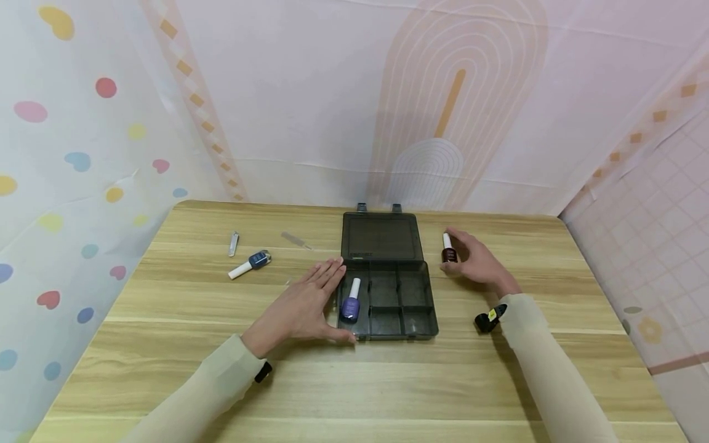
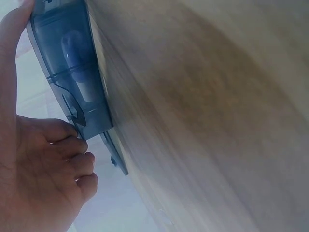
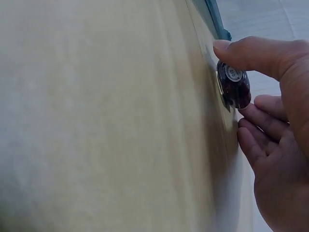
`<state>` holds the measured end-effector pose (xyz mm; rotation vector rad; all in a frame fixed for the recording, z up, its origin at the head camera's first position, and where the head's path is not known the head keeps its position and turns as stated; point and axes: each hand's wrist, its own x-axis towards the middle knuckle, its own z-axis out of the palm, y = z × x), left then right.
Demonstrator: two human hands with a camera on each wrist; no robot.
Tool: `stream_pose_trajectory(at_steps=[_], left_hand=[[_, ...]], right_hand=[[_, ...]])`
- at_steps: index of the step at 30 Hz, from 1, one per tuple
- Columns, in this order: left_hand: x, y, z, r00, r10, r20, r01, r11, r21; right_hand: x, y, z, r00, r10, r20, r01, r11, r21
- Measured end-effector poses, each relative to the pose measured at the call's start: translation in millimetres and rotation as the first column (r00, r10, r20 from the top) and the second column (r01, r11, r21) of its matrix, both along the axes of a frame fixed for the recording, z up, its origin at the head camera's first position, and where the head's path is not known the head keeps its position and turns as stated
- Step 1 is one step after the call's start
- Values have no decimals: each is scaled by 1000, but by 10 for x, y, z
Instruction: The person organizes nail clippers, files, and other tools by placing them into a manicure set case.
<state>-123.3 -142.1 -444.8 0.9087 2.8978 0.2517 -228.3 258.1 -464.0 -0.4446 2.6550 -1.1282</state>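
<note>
A dark translucent compartment box (image 1: 401,337) lies with its lid (image 1: 381,237) laid back. My left hand (image 1: 303,304) spans its left side, fairly straight fingers resting on the far left edge and thumb at the front edge. A purple nail polish bottle (image 1: 350,309) with a white cap lies in the left compartment; it shows through the box wall (image 2: 91,116) in the left wrist view. Right of the box, my right hand (image 1: 475,261) holds a dark red nail polish bottle (image 1: 450,255) between thumb and fingers. Its round base label (image 3: 233,73) faces the right wrist camera.
Left of the box lie a nail clipper (image 1: 234,244), a blue nail polish bottle (image 1: 258,260) with a white cap, and a thin flat nail file (image 1: 295,239). A patterned cloth wall (image 1: 310,123) stands behind the wooden table (image 1: 388,387).
</note>
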Motion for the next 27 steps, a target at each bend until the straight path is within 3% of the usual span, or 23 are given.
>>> stream_pose_trajectory(at_steps=[11, 18, 27], left_hand=[[-6, 0, 0, 1000, -5, -10, 5, 1000, 7], [-6, -1, -2, 1000, -5, 2, 5, 1000, 0], [-3, -5, -9, 1000, -5, -7, 5, 1000, 8]], right_hand=[[24, 2, 2, 997, -69, -27, 67, 996, -57], [80, -61, 22, 994, -108, -4, 107, 987, -120], [169, -110, 82, 993, -119, -25, 116, 987, -110]])
